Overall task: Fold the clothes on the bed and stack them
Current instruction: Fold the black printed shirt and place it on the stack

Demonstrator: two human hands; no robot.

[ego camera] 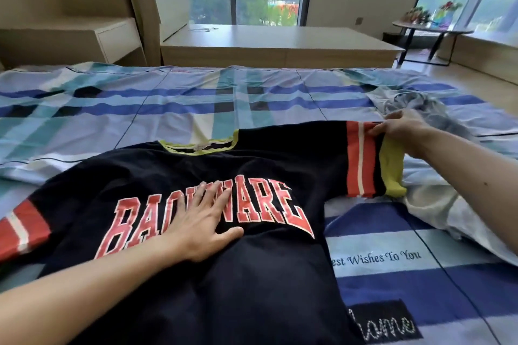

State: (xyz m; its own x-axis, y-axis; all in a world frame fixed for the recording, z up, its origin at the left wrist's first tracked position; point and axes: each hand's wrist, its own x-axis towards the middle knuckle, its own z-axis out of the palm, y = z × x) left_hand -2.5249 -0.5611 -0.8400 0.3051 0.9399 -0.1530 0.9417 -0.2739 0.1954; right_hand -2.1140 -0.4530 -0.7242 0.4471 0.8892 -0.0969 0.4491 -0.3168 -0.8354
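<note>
Black T-shirt lies lengthwise, collar pointing away, left grip pressing flat-fingered, right grip pinching its sleeve.

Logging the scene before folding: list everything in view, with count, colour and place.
Bedsheet: one, blue, teal and white checks, spread across the middle.
T-shirt: one, black with red lettering, laid on the bedsheet, nearest.
Crumpled garment: one, grey, far right on the bedsheet.
Pale cloth: one, whitish, right of the T-shirt.
Low cabinet: one, light wood, beyond the bedsheet.
Side table: one, dark-legged, far right.
Left hand: one, flat on the lettering.
Right hand: one, pinching the striped sleeve.
</note>
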